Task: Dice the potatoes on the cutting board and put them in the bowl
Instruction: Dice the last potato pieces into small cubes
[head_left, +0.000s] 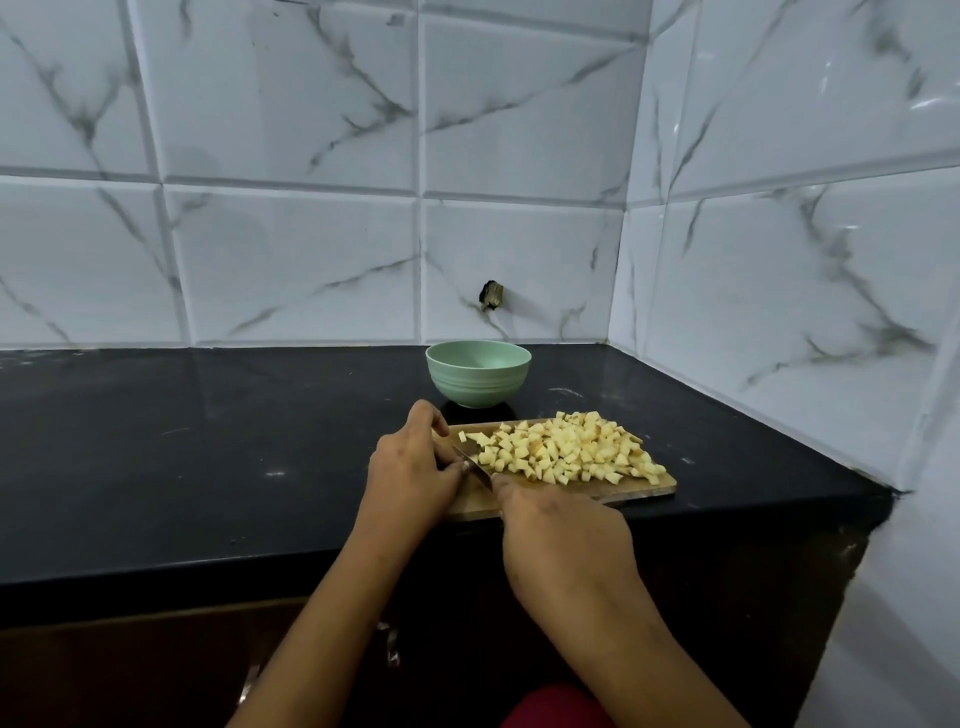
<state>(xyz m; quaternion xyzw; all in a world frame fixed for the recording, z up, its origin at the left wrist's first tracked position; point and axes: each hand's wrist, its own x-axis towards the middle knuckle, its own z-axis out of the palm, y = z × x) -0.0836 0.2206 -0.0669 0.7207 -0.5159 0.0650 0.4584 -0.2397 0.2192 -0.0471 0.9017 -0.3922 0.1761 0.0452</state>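
"On the table (208, 467), what do I log?"
"Diced potatoes (561, 452) heaped on cutting board (639, 487); bowl (478, 384) just behind. Right hand (561, 535) grips knife (475, 467); left hand (410, 467), curled, hides its grasp from me."

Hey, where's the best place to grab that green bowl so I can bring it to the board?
Take the bowl by its rim, from above on the left side: it stands upright, mouth open and looks empty, with bare counter left of it, while the cutting board lies in front.
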